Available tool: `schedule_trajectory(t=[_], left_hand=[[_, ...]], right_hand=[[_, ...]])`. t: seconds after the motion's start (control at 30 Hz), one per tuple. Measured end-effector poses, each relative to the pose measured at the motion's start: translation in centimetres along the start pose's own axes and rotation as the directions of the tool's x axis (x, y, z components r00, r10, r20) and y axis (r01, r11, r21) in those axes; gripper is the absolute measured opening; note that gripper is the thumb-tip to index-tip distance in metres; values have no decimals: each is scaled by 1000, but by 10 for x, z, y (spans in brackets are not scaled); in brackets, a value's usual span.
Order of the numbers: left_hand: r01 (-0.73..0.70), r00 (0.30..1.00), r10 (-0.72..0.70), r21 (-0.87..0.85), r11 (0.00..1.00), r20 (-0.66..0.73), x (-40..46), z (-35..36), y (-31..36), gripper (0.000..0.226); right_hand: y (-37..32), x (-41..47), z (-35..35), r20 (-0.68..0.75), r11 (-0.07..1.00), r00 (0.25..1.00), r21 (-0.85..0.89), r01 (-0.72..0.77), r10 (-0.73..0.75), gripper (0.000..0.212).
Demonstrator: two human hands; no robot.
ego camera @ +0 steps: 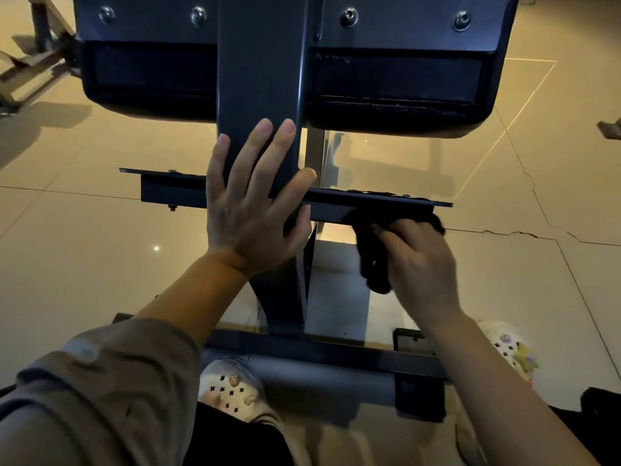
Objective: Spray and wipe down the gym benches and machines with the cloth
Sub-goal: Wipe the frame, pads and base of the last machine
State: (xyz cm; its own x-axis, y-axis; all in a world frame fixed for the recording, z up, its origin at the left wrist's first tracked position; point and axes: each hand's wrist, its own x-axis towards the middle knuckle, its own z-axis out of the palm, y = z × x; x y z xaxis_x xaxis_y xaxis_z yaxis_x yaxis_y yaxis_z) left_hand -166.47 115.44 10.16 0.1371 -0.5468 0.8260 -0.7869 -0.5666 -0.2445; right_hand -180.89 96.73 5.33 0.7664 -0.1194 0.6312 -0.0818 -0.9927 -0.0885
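With the left hand (248, 210) spread flat on the post (258, 136) at centre frame and the right hand (416, 260) gripping the cloth (373, 260) under the crossbar (373, 205), the plate's thin edge could snag the cloth or scrape knuckles.

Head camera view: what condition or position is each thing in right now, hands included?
Left hand: open, fingers spread flat against the upright post.
Right hand: grips the cloth.
Cloth: dark, bunched, pressed to the crossbar's right half.
Crossbar: horizontal, fixed across the post.
Upright post: dark metal, standing.
Pad: underside showing, edge frayed.
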Motion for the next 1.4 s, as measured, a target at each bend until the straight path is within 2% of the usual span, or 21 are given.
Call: schedule_trajectory(t=[0.1, 0.23, 0.3, 0.4, 0.53, 0.73, 0.87, 1.03, 1.17, 1.3, 1.4], left_hand=[[2, 1000, -2, 5, 1000, -6, 1, 0, 0, 28], [9, 1000, -9, 9, 1000, -12, 0, 0, 0, 30], [8, 1000, -8, 5, 1000, -19, 0, 0, 1, 30], [4, 1000, -4, 1, 1000, -15, 0, 0, 1, 29], [0, 1000, 0, 7, 1000, -9, -2, 0, -1, 31], [-2, 1000, 2, 8, 1000, 5, -1, 0, -2, 31], [-2, 1000, 2, 4, 1000, 4, -1, 1, -2, 30], [1, 1000, -1, 12, 1000, 9, -2, 1, -2, 30], [-4, 1000, 4, 15, 1000, 2, -1, 1, -2, 31], [4, 1000, -4, 10, 1000, 4, -2, 1, -2, 29], [1, 1000, -1, 10, 1000, 10, -1, 1, -2, 30]], right_hand=[[16, -18, -5, -27, 995, 995, 10, -96, 96, 23], [1, -5, 3, -67, 990, 988, 52, -134, 138, 21], [-14, 10, 7, -71, 990, 989, 76, -121, 126, 17], [-39, 32, 16, -13, 995, 999, 95, -32, 34, 8], [-55, 45, 25, 26, 992, 993, 65, 110, -112, 17], [-37, 23, 23, 22, 990, 995, -99, 102, -100, 41], [-23, 18, 21, 48, 987, 994, -120, 104, -99, 51], [-12, 10, 17, -34, 997, 999, -75, 35, -38, 36], [-5, 0, 15, -93, 997, 993, -20, -77, 75, 29], [-3, -12, 17, -93, 991, 988, 59, -122, 127, 29], [-4, -20, 20, -15, 978, 982, 102, -184, 187, 27]])
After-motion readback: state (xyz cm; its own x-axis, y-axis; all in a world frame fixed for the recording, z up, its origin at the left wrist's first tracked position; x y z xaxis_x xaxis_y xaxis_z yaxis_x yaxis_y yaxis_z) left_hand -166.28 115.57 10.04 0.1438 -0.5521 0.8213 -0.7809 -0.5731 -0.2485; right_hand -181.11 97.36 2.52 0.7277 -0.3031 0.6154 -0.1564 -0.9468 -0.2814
